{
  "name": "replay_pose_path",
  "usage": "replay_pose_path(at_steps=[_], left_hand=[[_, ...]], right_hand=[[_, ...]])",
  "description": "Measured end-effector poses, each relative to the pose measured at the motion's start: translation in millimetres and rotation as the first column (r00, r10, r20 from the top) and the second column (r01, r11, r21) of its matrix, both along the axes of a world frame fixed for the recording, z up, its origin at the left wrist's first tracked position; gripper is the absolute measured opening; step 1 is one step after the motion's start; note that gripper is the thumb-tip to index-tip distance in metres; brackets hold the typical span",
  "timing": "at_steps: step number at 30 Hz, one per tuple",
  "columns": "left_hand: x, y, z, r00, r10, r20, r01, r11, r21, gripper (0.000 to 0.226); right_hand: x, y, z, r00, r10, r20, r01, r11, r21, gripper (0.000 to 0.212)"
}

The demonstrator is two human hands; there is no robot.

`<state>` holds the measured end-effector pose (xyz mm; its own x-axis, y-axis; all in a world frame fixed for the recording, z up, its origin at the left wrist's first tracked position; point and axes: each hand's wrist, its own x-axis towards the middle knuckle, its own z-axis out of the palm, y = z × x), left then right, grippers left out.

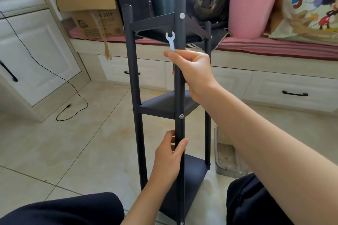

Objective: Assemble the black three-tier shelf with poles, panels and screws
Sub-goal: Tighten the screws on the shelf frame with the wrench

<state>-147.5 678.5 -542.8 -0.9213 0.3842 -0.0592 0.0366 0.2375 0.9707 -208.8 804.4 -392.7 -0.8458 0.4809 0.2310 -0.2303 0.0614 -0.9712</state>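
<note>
Hands: right hand (192, 71) pinches small white flat spanner (171, 40) at frame centre; left hand (169, 159) grips black metal front pole (180, 97). Risk: tilted top panel (155, 22) may slip loose.

This is a room in a home. A built-in window seat (274, 71) of cream panelled drawers with black handles carries a pink cushion (265, 45), and on it stand household clutter: open cardboard boxes (87, 0), a pink plastic bucket (250, 5) and a cartoon-printed bag (311, 0). Cream cabinet doors (33, 51) stand to the left, and a black cable (73, 104) trails over the beige tiled floor (82, 142).
</note>
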Motion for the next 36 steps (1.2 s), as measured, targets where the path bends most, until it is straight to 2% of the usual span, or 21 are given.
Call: replay_pose_path(at_steps=[3, 8, 14, 16, 18, 23, 26, 30, 36], left_hand=[[-2.0, 4.1, -3.7, 1.000, 0.027, 0.004, -0.027, 0.999, 0.036, 0.009], [-6.4, 11.5, -9.9, 0.997, 0.060, 0.048, -0.065, 0.993, 0.102, 0.014], [-17.7, 9.8, -19.6, 0.994, 0.110, 0.001, -0.110, 0.989, 0.098, 0.021], [-21.6, 6.4, -20.7, 0.993, 0.114, -0.028, -0.111, 0.991, 0.070, 0.023], [-24.1, 4.0, -21.3, 0.991, 0.120, -0.054, -0.117, 0.991, 0.058, 0.025], [-30.8, 2.8, -24.0, 0.989, 0.126, -0.075, -0.123, 0.991, 0.053, 0.023], [-33.5, 3.2, -25.2, 0.987, 0.134, -0.086, -0.131, 0.990, 0.044, 0.022], [-34.3, 5.5, -26.2, 0.988, 0.124, -0.093, -0.121, 0.992, 0.036, 0.021], [-45.3, 0.2, -25.6, 0.986, 0.128, -0.105, -0.129, 0.992, 0.001, 0.027]], right_hand=[[-1.8, 0.8, -1.2, 1.000, -0.029, 0.012, 0.028, 0.999, 0.044, 0.010], [1.6, 11.9, -2.1, 0.999, -0.008, 0.047, 0.005, 0.999, 0.053, 0.018], [14.0, 27.9, -12.5, 0.994, -0.064, 0.092, 0.050, 0.988, 0.146, 0.018], [18.2, 37.6, -20.6, 0.986, -0.114, 0.122, 0.091, 0.979, 0.181, 0.028], [22.5, 47.0, -30.8, 0.973, -0.140, 0.183, 0.101, 0.973, 0.206, 0.032], [41.0, 53.9, -70.3, 0.900, -0.119, 0.420, -0.042, 0.934, 0.354, 0.014], [57.6, 52.8, -99.2, 0.875, -0.058, 0.481, -0.128, 0.930, 0.345, 0.012], [66.9, 41.3, -136.7, 0.845, -0.079, 0.528, -0.087, 0.955, 0.282, 0.013], [65.6, 22.5, -161.6, 0.842, -0.034, 0.538, -0.137, 0.952, 0.275, 0.020]])
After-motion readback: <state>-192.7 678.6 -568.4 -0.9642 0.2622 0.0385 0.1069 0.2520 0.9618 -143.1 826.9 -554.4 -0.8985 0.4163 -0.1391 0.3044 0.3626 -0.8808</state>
